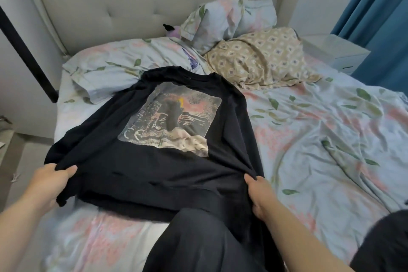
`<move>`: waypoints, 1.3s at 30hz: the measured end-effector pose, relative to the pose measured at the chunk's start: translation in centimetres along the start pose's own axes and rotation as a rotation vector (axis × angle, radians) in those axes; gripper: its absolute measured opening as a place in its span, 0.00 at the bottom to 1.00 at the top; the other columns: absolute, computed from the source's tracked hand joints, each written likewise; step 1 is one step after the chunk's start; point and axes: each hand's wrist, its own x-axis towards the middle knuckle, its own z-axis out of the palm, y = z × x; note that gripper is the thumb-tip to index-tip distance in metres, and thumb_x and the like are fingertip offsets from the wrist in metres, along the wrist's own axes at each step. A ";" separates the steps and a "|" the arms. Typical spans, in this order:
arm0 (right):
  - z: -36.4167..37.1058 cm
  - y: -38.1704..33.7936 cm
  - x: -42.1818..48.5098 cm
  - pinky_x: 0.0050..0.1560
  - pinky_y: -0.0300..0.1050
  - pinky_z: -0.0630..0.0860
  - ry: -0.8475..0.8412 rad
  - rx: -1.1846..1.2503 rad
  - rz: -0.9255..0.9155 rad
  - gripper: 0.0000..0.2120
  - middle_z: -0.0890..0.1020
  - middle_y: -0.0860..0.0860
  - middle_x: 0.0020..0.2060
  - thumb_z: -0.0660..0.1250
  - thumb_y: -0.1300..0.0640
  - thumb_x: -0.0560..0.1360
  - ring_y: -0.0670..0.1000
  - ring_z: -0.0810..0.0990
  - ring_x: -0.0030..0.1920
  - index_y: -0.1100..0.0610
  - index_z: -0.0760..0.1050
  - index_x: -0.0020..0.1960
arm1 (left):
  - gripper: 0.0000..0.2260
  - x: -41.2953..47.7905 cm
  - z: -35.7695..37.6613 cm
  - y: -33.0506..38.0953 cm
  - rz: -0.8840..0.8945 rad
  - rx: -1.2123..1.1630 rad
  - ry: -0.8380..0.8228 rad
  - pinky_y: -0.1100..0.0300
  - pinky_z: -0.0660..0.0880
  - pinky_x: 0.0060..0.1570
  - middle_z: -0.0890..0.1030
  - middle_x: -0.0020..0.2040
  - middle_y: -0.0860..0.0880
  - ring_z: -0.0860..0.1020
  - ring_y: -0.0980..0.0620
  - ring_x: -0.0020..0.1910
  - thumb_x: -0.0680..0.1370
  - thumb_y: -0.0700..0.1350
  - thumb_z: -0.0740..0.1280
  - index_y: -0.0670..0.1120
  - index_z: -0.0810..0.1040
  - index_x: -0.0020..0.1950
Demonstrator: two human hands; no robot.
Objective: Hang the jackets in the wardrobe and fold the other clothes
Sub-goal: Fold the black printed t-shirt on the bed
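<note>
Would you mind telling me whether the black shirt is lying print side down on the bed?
No, the black shirt lies with its square print facing up on the bed.

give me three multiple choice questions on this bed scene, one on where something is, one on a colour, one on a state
1. Where does the tan diamond-patterned pillow lie relative to the black shirt?
A. Beyond it, to the right
B. Under it
C. On the floor

2. What colour is the curtain?
A. Red
B. Blue
C. White

3. What are the left hand and right hand doing?
A. Lying flat on the bedding
B. Both gripping the shirt's fabric
C. Holding a hanger

Answers:
1 A: the pillow sits past the shirt's collar end, off to the right.
2 B: blue folds fill the upper right corner.
3 B: each hand's fingers curl round black cloth near the shirt's lower part.
</note>
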 end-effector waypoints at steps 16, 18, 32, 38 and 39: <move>-4.0 3.6 -4.4 0.44 0.47 0.82 -0.323 -0.175 0.101 0.10 0.87 0.50 0.48 0.70 0.60 0.77 0.53 0.85 0.50 0.54 0.79 0.58 | 0.22 -5.7 2.3 -4.5 -0.379 -0.617 -0.126 0.52 0.73 0.64 0.75 0.65 0.47 0.75 0.43 0.65 0.79 0.44 0.69 0.48 0.69 0.72; -3.5 2.8 -4.6 0.46 0.53 0.83 -0.283 -0.107 0.103 0.12 0.87 0.55 0.48 0.63 0.66 0.78 0.57 0.85 0.49 0.55 0.78 0.57 | 0.13 -4.8 2.0 -3.9 -0.381 -0.755 -0.102 0.58 0.80 0.54 0.75 0.60 0.46 0.76 0.46 0.57 0.82 0.39 0.64 0.45 0.72 0.66; -1.5 4.6 -5.5 0.29 0.42 0.75 -0.368 -0.356 -0.078 0.13 0.81 0.53 0.32 0.76 0.52 0.70 0.51 0.78 0.30 0.61 0.80 0.46 | 0.24 -7.2 3.2 -6.2 -0.330 -0.614 -0.108 0.48 0.72 0.62 0.78 0.62 0.51 0.77 0.47 0.62 0.75 0.51 0.73 0.49 0.73 0.69; -4.4 4.8 -4.2 0.32 0.50 0.80 -0.069 -0.154 -0.181 0.15 0.80 0.52 0.31 0.69 0.50 0.77 0.53 0.80 0.29 0.60 0.73 0.40 | 0.13 -9.2 4.7 -5.6 -0.321 -0.568 -0.251 0.47 0.77 0.47 0.82 0.55 0.43 0.81 0.43 0.50 0.75 0.37 0.71 0.42 0.77 0.59; -5.3 5.2 -4.0 0.37 0.53 0.81 0.097 -0.233 -0.268 0.12 0.81 0.52 0.33 0.69 0.51 0.77 0.52 0.80 0.31 0.58 0.74 0.40 | 0.11 -9.7 4.9 -5.6 -0.335 -0.563 -0.302 0.47 0.77 0.44 0.82 0.53 0.44 0.81 0.42 0.48 0.76 0.38 0.71 0.43 0.78 0.57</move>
